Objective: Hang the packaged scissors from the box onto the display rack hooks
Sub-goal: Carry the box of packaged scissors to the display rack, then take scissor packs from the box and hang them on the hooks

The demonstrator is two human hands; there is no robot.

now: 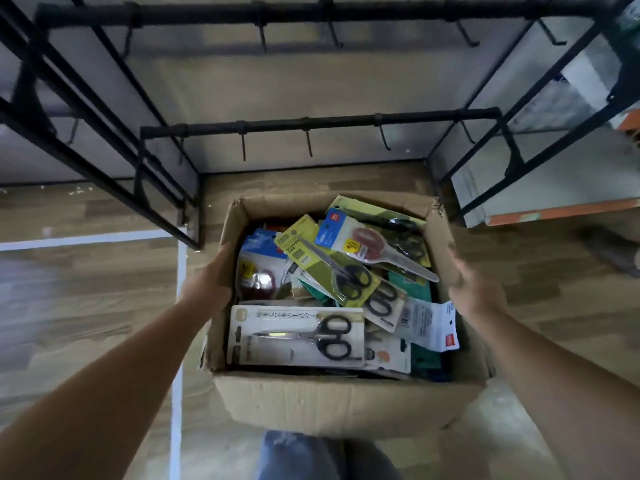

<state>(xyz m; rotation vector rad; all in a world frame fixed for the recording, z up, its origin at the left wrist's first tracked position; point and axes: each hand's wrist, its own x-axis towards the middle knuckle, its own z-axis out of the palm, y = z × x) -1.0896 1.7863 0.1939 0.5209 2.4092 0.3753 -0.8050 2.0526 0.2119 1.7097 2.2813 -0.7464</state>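
On the wooden floor (86, 306) below the black rack (311, 124), the open box (346, 403) holds packaged scissors (298, 336); the nearest pack lies crosswise, handles rightward. Left hand (207, 285) presses the box's left wall; right hand (474, 289), blurred, fingers apart, is beside the right wall.

Single head view, looking steeply down from above the box (346, 403), close in. It faces forward toward the rack (318, 124) standing beyond the box.

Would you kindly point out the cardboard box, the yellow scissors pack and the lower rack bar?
cardboard box (346, 403): head view, front wall.
yellow scissors pack (313, 259): head view, card middle.
lower rack bar (346, 122): head view, bar middle.
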